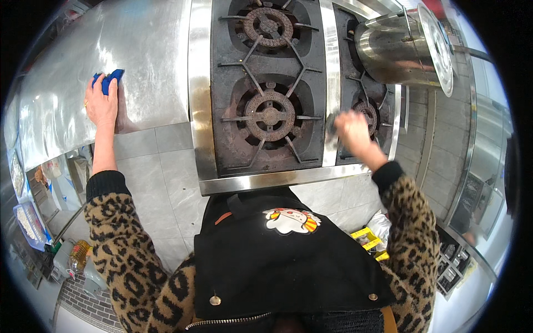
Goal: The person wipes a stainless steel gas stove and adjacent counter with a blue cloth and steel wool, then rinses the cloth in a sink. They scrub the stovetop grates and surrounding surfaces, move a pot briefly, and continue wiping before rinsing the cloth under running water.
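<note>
My left hand holds a bunched blue cloth against the stainless steel worktop left of the gas range. Blurred by motion, my right hand grips a dark grey scrubbing pad, whose exact kind I cannot tell. The pad is at the steel strip between two banks of burners. To the left of that hand is a cast-iron burner with pan supports around it. Another burner lies partly behind my right hand.
A tall steel stockpot stands at the range's back right. A second large burner is farther back. The range's steel front edge runs close before my black apron. Oil bottles stand on the floor at lower left.
</note>
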Tool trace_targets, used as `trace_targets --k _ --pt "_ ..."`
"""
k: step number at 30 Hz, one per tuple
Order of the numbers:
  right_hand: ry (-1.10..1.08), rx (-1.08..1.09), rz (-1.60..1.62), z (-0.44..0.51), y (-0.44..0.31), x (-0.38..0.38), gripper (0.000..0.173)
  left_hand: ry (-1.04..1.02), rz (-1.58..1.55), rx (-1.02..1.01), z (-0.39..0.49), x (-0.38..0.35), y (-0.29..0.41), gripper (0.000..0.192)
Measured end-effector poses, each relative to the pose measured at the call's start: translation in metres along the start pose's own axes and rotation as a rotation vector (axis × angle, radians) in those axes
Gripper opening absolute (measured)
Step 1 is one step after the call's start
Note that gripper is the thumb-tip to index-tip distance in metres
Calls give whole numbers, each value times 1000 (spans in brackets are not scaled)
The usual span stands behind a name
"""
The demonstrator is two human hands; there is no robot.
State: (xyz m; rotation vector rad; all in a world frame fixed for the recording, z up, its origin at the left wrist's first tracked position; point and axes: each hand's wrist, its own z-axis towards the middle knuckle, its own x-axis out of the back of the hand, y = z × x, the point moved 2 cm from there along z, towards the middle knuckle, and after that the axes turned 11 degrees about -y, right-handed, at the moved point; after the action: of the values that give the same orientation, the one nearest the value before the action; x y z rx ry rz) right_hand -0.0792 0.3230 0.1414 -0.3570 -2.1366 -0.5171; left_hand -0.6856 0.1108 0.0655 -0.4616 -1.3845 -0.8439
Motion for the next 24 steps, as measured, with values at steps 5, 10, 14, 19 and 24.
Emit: trace_targets --k 5,10,14,19,24 --pt "280 -207 -91 44 36 8 12 -30 3 -26 3 -1 -3 47" --pt "203 -126 61 52 42 2 14 -54 -5 -13 0 -1 -3 46" --pt "68 -54 162 -20 -17 -8 15 -5 -47 37 -1 -1 0 45" --pt "372 -214 174 22 5 21 12 -1 -63 10 -1 2 2 44" --pt "-173 -203 341 -7 -23 7 26 6 -45 -23 -9 1 10 43"
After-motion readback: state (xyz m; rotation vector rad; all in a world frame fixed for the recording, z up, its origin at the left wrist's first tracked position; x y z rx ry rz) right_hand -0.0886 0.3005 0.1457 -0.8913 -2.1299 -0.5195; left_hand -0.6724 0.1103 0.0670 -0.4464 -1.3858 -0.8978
